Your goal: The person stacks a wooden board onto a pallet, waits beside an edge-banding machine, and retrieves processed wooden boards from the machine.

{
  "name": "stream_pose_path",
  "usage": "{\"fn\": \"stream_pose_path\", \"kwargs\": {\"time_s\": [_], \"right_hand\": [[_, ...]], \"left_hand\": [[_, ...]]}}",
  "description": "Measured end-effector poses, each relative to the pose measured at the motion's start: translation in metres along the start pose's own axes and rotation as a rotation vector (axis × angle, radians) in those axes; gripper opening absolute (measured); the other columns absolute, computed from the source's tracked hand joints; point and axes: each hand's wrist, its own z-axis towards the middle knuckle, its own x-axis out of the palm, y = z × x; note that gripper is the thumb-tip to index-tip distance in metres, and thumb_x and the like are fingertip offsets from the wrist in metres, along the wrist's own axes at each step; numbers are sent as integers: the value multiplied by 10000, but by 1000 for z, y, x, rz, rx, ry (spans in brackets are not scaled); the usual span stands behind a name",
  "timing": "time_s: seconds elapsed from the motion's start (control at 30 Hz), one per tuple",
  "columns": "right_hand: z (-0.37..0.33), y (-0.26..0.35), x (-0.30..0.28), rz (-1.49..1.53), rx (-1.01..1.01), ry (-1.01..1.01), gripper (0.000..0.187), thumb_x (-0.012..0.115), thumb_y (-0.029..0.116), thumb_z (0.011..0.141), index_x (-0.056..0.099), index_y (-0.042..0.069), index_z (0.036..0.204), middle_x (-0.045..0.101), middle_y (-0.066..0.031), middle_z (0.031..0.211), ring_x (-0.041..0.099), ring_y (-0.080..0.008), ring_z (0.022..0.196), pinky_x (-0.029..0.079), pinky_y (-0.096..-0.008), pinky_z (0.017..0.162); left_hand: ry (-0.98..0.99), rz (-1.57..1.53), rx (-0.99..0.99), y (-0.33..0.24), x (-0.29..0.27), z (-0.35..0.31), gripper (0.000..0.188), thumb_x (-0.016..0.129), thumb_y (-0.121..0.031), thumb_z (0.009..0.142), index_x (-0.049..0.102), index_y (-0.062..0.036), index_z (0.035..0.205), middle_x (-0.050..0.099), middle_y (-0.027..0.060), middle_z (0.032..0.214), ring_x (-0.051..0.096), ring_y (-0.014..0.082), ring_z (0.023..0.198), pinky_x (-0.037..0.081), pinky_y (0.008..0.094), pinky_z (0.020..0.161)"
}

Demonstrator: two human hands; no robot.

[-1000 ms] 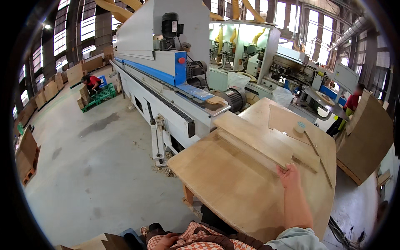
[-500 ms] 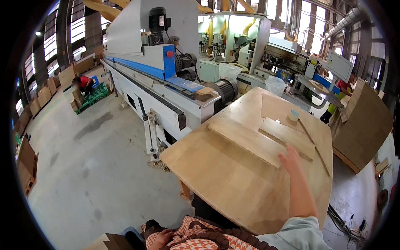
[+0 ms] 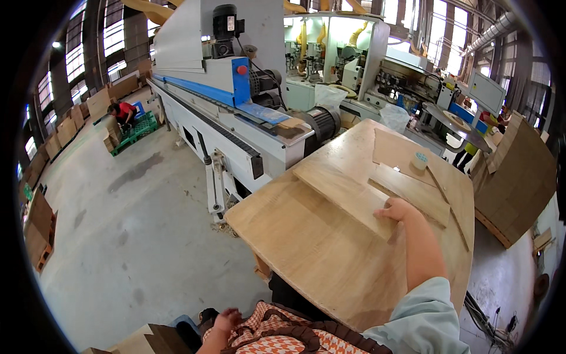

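Note:
My right hand (image 3: 397, 210) is at the right end of a long, pale wooden board (image 3: 339, 192) that lies flat on the work table. Its fingers are bent over the board's far edge and grip it; the fingertips are partly hidden. Just beyond lies a second, shorter wooden board (image 3: 413, 190), apart from the hand. My left hand (image 3: 227, 321) hangs low in front of my checked apron (image 3: 277, 321), away from the table. Its fingers are loosely bent and a little apart, with nothing visible in them.
On the wooden table (image 3: 295, 253) lie a thin brown sheet (image 3: 392, 147), a roll of tape (image 3: 420, 160) and a narrow strip (image 3: 448, 206). A long machine (image 3: 200, 118) stands beyond its left edge. Stacked brown panels (image 3: 516, 183) stand right. A person (image 3: 122, 113) works by a green pallet (image 3: 138, 133).
My right hand has moved left from between the boards and closed on the long board's end. My left hand has risen slightly off the apron. The view has shifted a little.

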Motion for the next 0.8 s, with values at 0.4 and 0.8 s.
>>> {"fn": "stream_pose_path", "kwargs": {"time_s": [0.4, 0.8], "right_hand": [[-97, 105, 37, 93, -73, 140, 592, 647, 531, 726, 601, 2, 987, 620, -155, 975, 611, -281, 827, 487, -363, 704], [-168, 167, 89, 645, -294, 672, 607, 664, 311, 789, 353, 1, 1208, 582, -120, 804, 580, -168, 622, 493, -278, 502]], "left_hand": [[110, 870, 1136, -244, 203, -60, 535, 599, -232, 798, 428, 13, 1242, 495, 232, 1191, 463, 364, 1125, 377, 396, 945], [207, 825, 733, -264, 168, -51, 657, 618, -133, 754, 318, 24, 1317, 457, 232, 1252, 437, 323, 1178, 362, 372, 971]]}}
